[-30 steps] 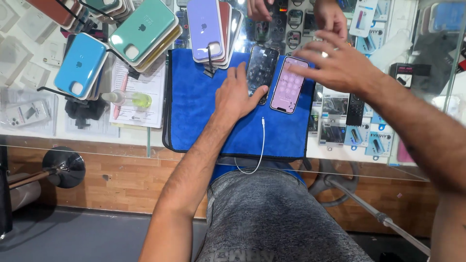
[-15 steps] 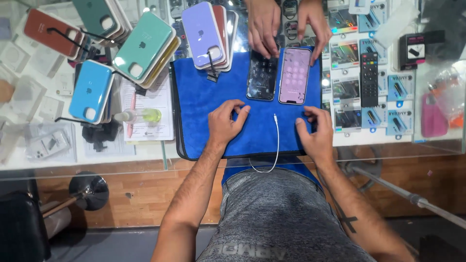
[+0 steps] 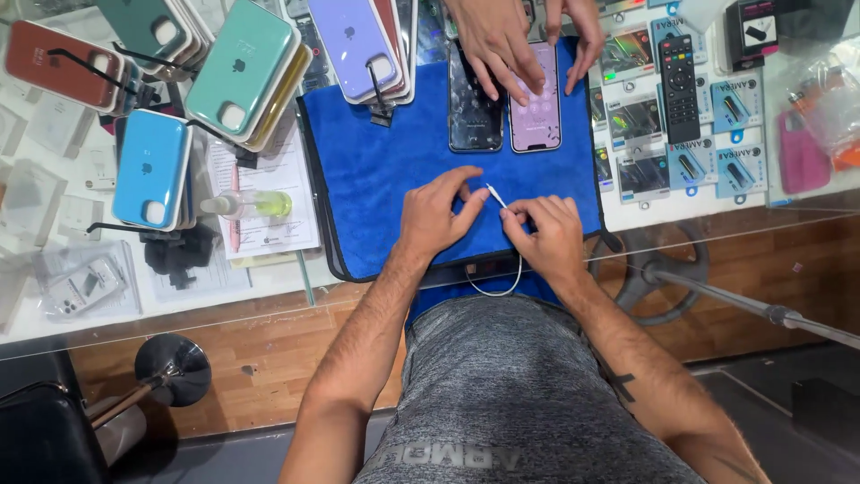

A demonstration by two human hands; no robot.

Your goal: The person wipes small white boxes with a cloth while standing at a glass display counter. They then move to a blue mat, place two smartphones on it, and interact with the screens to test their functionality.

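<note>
My left hand (image 3: pixel 436 208) and my right hand (image 3: pixel 544 231) meet over the blue cloth (image 3: pixel 376 170) on the glass counter. Between their fingertips they pinch the plug end of a thin white cable (image 3: pixel 494 195), which loops down over the counter's edge toward my lap. Beyond my hands lie two phones side by side: a dark one (image 3: pixel 469 112) and one with a lit pink screen (image 3: pixel 537 109). Another person's hands (image 3: pixel 497 40) reach in from the far side and touch both phones.
Stacks of coloured phone cases stand at left: blue (image 3: pixel 150 170), mint (image 3: pixel 242 67), lilac (image 3: pixel 354 45), red-brown (image 3: pixel 58 63). A small spray bottle (image 3: pixel 246 204) lies on a paper. A black remote (image 3: pixel 679 73) and packaged accessories sit right. Stools stand below the counter.
My right hand came down from the pink phone to the cloth. Both hands then closed in on the cable's end, and the other person's hands moved onto the phones.
</note>
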